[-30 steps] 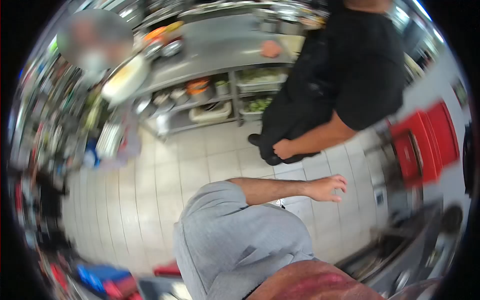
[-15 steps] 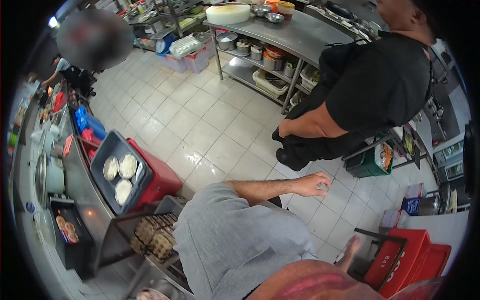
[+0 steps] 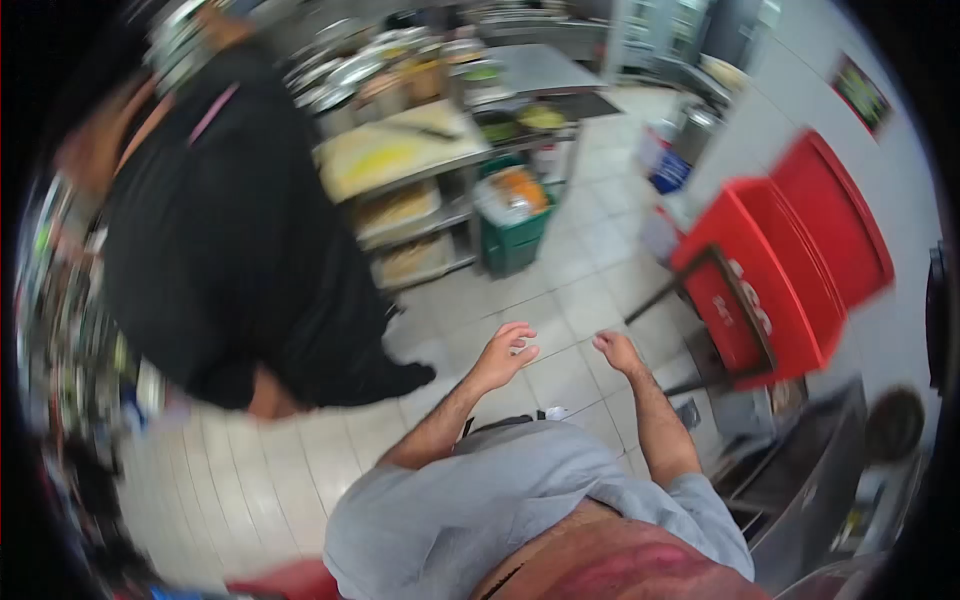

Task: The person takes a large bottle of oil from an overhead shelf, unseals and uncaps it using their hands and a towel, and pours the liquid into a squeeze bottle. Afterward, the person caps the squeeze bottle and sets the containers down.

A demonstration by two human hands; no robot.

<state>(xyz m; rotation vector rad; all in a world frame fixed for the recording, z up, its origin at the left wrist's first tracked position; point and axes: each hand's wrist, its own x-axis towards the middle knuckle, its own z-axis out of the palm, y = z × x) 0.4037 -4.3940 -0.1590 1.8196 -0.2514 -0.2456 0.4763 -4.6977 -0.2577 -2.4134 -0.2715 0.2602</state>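
Both my arms reach forward over the tiled floor. My left hand [image 3: 507,352] hangs in the air with loosely curled, parted fingers and holds nothing. My right hand [image 3: 616,350] is a short way to its right, also empty, its fingers pointing down and slightly apart. Neither hand touches anything. The nearest things are the red stacked crates [image 3: 790,255] on a dark metal stand to the right of my right hand. My grey shirt [image 3: 480,510] fills the bottom of the view.
A person in black clothes [image 3: 220,230] stands close at the left, blurred. Behind is a steel work table [image 3: 400,160] with a yellowish cutting board and shelves of containers. A green bin [image 3: 512,225] stands beside it. A steel counter [image 3: 810,480] runs along the lower right.
The view has swung round: the person in black has shifted from right to left and the red crates have risen to the right. My right hand has come up beside my left.
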